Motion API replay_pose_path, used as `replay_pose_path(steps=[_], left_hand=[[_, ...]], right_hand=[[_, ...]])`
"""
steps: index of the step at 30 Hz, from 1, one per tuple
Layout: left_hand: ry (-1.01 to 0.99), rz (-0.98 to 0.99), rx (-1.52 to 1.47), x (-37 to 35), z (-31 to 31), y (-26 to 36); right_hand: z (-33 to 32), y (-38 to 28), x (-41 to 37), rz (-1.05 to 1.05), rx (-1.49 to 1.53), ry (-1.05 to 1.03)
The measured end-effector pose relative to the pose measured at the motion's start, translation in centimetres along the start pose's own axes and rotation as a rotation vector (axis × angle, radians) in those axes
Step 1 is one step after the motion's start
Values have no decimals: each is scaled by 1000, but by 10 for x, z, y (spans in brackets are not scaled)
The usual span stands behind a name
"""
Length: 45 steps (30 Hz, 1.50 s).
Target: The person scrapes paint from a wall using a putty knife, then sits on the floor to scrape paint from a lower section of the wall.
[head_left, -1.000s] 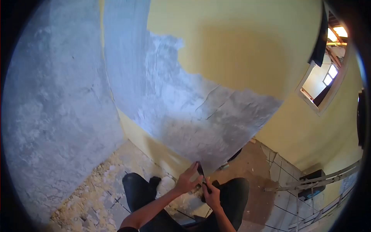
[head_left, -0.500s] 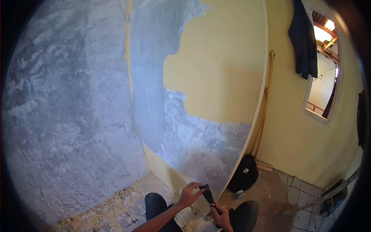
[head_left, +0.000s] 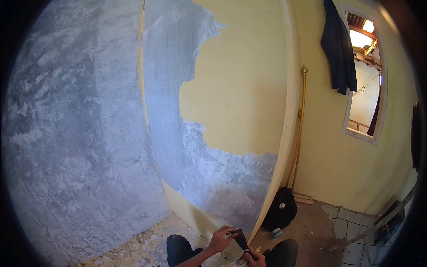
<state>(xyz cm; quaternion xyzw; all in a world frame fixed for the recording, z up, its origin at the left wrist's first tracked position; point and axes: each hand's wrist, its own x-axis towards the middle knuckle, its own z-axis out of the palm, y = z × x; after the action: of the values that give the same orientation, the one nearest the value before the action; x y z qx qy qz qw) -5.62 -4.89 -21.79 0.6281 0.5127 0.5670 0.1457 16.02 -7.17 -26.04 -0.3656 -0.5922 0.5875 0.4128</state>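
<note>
My right hand (head_left: pixel 255 257) is closed round the handle of a dark scraper (head_left: pixel 241 240), low in the view. The blade points up and to the left. At the blade's top end, my left hand (head_left: pixel 221 239) pinches or touches the edge with its fingertips; the thumb side is partly hidden. Behind the hands stands a wall whose yellow paint (head_left: pixel 235 98) is stripped along the left and bottom, where grey plaster (head_left: pixel 222 178) shows with a ragged border.
Paint flakes (head_left: pixel 133 247) litter the floor at the left. Right of the wall's edge sit a black backpack (head_left: pixel 281 211) and a small teal block (head_left: pixel 276 232). Brass-coloured poles (head_left: pixel 299 138) lean behind. A dark garment (head_left: pixel 337 53) hangs by the window opening (head_left: pixel 364 102).
The view has tilted up and turned slightly right, so the hands and scraper appear lower. Both hands keep their places on the scraper.
</note>
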Motion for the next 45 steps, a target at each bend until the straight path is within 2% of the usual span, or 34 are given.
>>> replay_pose_path(steps=[2,4,5,8,11,14,16,22,23,25,27,29,35,36,37,39,40,41,42,45], left_hand=[[-10,-4,-11,-1,4,-2],[-7,-31,-39,-1,7,-3],[-10,-37,-42,-2,10,-5],[27,-89,-84,-3,18,-11],[56,-126,-67,-5,27,-19],[92,-125,-81,12,31,-27],[183,60,6,18,34,-31],[304,80,-48,59,31,-33],[321,87,-80,56,32,-38],[318,76,-90,39,38,-55],[322,73,-100,22,41,-70],[204,93,-52,1,41,-79],[195,-11,-87,1,40,-64],[93,-110,-152,-6,40,-68],[91,-135,-157,-14,45,-68],[102,-209,-68,-18,56,-57],[-11,-280,-247,-32,65,-65],[-8,-297,-256,-36,68,-61],[-44,-253,-237,-41,70,-56],[-146,-238,-269,-50,66,-44]], right_hand=[[-2,1,0,60,0,2],[1,2,1,-132,5,35],[3,-3,1,-125,4,37],[3,-18,4,-38,62,30],[-5,-17,4,121,-90,56],[-6,-18,14,140,-138,53],[-10,-11,16,114,-116,67],[-15,-22,25,135,-111,133],[-17,-13,27,169,-124,134],[-24,4,29,80,-225,127],[-17,-14,35,120,-228,125],[-16,-21,38,134,-252,122],[-2,-13,52,266,-166,133],[0,-4,55,214,-251,122],[1,2,57,161,-335,108],[7,4,59,230,-360,98],[10,4,60,216,-402,99],[11,4,61,201,-444,99],[9,9,62,56,-505,79],[6,5,60,111,-544,68]])
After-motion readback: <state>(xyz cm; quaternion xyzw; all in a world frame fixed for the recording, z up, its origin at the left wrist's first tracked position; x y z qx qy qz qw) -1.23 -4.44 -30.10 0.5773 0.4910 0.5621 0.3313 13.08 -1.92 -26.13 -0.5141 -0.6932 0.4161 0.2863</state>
